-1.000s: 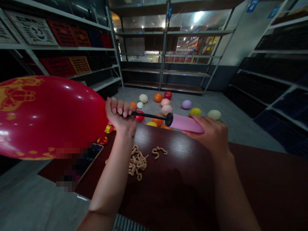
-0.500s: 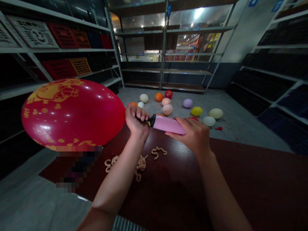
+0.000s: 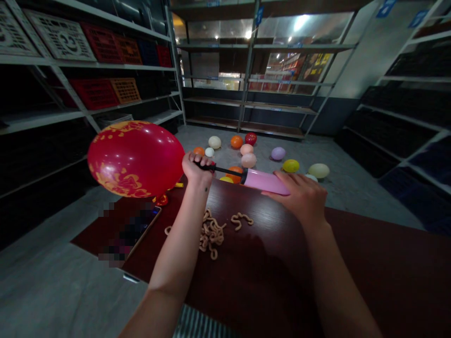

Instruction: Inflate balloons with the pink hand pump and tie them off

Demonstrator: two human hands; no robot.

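Note:
A pink hand pump [image 3: 266, 181] is held between both hands above the table, its black rod drawn out of the barrel. My left hand [image 3: 198, 168] is closed round the pump's black handle end, beside the neck of an inflated red balloon [image 3: 136, 158] with yellow printing. The balloon's neck is hidden by the fingers. My right hand [image 3: 303, 193] grips the pink barrel. Below my left forearm, beige curly strands [image 3: 212, 233] lie in a heap, with a separate piece [image 3: 242, 219] to their right.
A phone [image 3: 143, 230], partly blurred, lies on the dark red table [image 3: 268, 277] at left, near a small red deflated balloon [image 3: 162, 200]. Several inflated balloons, one yellow [image 3: 291, 165], rest on the floor. Shelves [image 3: 282, 108] stand behind; crates [image 3: 102, 43] fill the left rack.
The pump's rod has come out as my hands moved apart. The red balloon looks smaller and sits farther right. The whole view has shifted slightly.

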